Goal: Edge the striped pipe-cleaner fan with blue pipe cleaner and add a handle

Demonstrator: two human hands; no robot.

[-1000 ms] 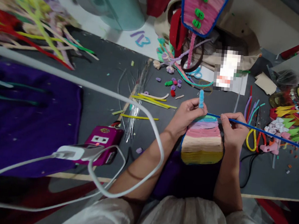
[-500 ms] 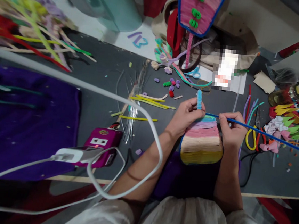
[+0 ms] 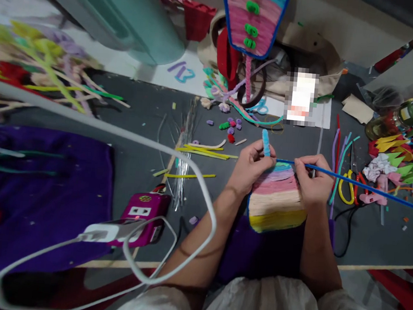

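A striped pipe-cleaner panel [image 3: 278,200], with yellow, cream, pink, lilac and aqua bands and a blue edge on its left side, is held over the front of the table. My left hand [image 3: 252,165] pinches its top left corner, beside a short light-blue twisted stem [image 3: 266,142] that sticks up there. Along the top edge runs a long blue pipe cleaner [image 3: 366,186]. My right hand [image 3: 313,178] grips this blue strand near the panel's top right corner, and its free end trails off to the right.
Yellow pipe cleaners [image 3: 207,151] and thin wires [image 3: 181,172] lie left of my hands. Yellow-handled scissors [image 3: 347,187] lie on the right. A white cable [image 3: 204,183] loops across my left forearm from a purple power socket [image 3: 143,212]. A finished striped piece [image 3: 257,24] hangs at the back.
The camera view has shifted a little, so the background sits differently. Both hands keep their grips, and the panel and blue pipe cleaner stay nearly as they were.
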